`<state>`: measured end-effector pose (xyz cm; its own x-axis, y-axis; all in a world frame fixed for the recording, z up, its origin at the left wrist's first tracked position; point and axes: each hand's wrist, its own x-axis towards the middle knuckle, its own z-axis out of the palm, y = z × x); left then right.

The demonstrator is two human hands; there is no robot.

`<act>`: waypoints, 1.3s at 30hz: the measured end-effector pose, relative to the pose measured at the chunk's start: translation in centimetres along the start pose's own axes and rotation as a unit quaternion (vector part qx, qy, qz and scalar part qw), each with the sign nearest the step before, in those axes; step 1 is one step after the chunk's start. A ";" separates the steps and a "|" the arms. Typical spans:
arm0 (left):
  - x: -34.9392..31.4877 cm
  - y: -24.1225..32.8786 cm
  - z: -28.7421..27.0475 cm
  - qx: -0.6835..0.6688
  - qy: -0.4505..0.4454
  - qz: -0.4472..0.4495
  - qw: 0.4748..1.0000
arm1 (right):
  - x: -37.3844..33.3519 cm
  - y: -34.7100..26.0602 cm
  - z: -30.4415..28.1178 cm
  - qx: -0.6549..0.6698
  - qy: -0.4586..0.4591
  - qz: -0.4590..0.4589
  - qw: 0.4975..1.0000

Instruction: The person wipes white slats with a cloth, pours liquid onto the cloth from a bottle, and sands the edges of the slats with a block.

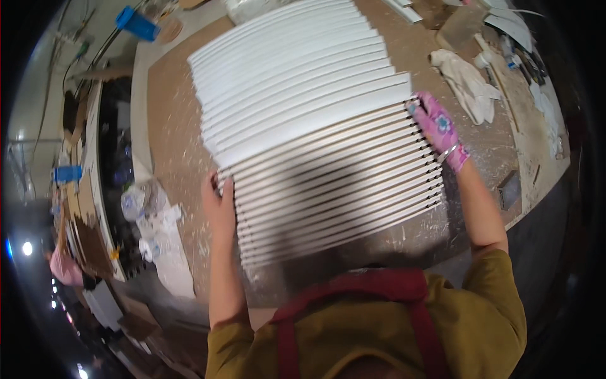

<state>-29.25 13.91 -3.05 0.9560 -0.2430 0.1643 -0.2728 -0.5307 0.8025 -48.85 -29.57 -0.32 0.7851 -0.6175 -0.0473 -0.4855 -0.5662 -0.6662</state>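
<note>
Long white slats [334,183] lie side by side in a spaced row in front of me, with small black pins at their ends. Just beyond them, more white slats [290,76] overlap in a staggered stack. My bare left hand [219,205] is closed round the left end of the slats at the far edge of the spaced row. At the right end of that same edge, my right hand [439,126], in a pink flowered glove, grips with thumb and fingers. Its fingertips partly cover the slat end.
A brown, paint-marked board [177,95] covers the table. White gloves [464,82] lie at the right, near scattered tools [524,57]. At the left are a plastic sheet [170,252] and a blue cup [137,24]. Another person [66,265] is at far left.
</note>
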 end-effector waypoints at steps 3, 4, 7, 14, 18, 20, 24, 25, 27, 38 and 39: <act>1.5 -0.2 0.5 0.048 -0.053 -0.001 0.997 | -0.1 0.2 0.2 0.013 0.028 -0.019 0.999; 1.4 -0.4 0.5 0.052 -0.070 -0.016 0.996 | -0.1 0.2 -0.2 0.006 0.016 -0.034 0.999; -0.9 0.2 0.0 0.057 -0.047 -0.016 0.997 | -1.7 1.9 0.2 -0.042 0.062 -0.119 0.990; 1.2 1.6 0.4 0.043 -0.065 -0.032 0.996 | 0.5 0.2 0.7 -0.103 0.055 -0.051 0.992; 1.5 2.4 0.4 0.055 -0.063 -0.048 0.995 | 2.0 1.6 0.4 -0.121 0.023 -0.080 0.989; 0.3 1.4 -0.8 0.008 -0.037 -0.032 0.999 | 1.0 4.1 -0.4 -0.087 0.088 -0.152 0.981; -4.9 1.7 -5.1 -0.085 -0.077 -0.170 0.979 | -6.6 3.7 -2.6 0.041 0.000 -0.008 0.999; -6.2 2.6 -6.0 -0.069 -0.155 -0.253 0.952 | -8.3 4.1 -2.2 0.027 -0.003 -0.007 1.000; -9.9 1.6 -4.2 -0.024 -0.095 -0.173 0.980 | -10.7 3.1 -1.5 -0.013 0.003 -0.020 1.000; -12.8 0.4 -4.3 -0.015 -0.100 -0.111 0.989 | -14.1 2.6 -0.9 -0.035 0.000 -0.020 0.999; -11.8 0.8 -4.1 -0.018 -0.111 -0.132 0.985 | -13.0 3.6 -0.4 -0.067 0.029 -0.059 0.996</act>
<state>-40.30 19.67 -1.94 0.9446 -0.2749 -0.1792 -0.0104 -0.5711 0.8208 -60.98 -23.83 -1.81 0.8178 -0.5711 0.0707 -0.4417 -0.7017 -0.5590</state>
